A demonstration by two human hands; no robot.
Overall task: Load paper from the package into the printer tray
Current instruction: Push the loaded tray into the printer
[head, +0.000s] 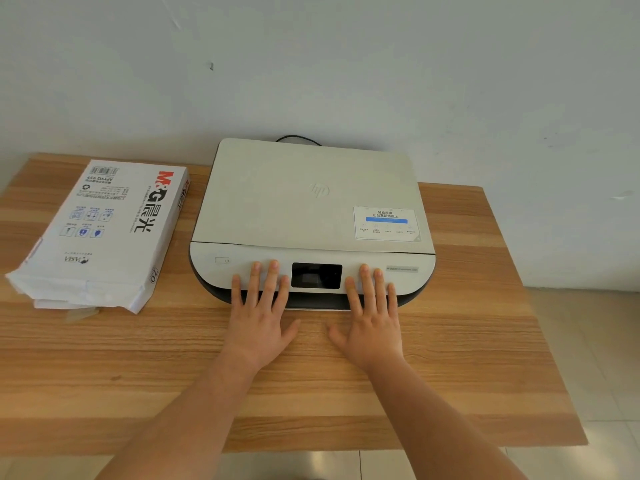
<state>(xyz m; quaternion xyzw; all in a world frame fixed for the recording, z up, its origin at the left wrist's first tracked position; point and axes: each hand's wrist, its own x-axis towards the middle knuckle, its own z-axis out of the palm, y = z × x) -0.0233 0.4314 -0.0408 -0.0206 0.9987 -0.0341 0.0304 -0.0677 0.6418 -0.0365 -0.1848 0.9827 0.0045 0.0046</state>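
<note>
A flat white printer point(311, 202) with a dark base and a small black screen point(316, 275) sits at the middle of the wooden table point(467, 341). Its lid is down and no tray shows at its front. My left hand point(260, 313) lies flat with spread fingers on the printer's front panel, left of the screen. To the right of the screen, my right hand point(371, 317) rests the same way. Neither hand holds anything. A white paper package point(104, 233) with red and black print lies on the table to the left, its near end torn open.
A black cable point(298, 138) runs behind the printer against the pale wall. The table's right edge point(540, 323) drops to a tiled floor. Bare wood lies in front of the printer, between it and the table's front edge.
</note>
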